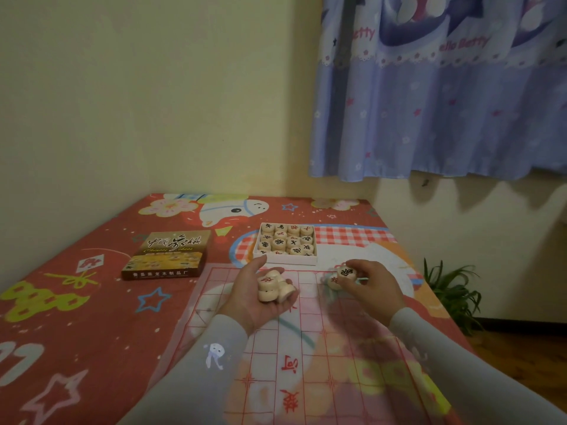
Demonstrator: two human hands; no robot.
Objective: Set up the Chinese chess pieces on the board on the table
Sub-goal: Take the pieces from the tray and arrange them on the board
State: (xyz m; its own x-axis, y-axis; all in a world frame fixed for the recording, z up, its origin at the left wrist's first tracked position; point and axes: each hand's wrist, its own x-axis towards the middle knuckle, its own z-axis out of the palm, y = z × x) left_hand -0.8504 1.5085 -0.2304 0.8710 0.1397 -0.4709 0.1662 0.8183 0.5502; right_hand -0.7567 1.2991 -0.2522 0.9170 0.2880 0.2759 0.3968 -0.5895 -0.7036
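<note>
Red cartoon-print cloth [76,302] covers the table under a translucent board [306,363]. Cupped left hand [260,299] holds several wooden pieces [274,286]. Right hand [371,285] pinches one piece [346,273] in its fingertips; just beyond both hands' fingers sits the tray of pieces [287,242].

blue curtain [429,102] (printed), potted plant [451,289]

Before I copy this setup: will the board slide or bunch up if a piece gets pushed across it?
Probably, yes. The board looks like a thin, translucent sheet: the tablecloth pattern shows through, so it is likely light and floppy. It lies loose on cloth, so a push may drag or wrinkle it. Setting pieces straight down seems safer.
</note>
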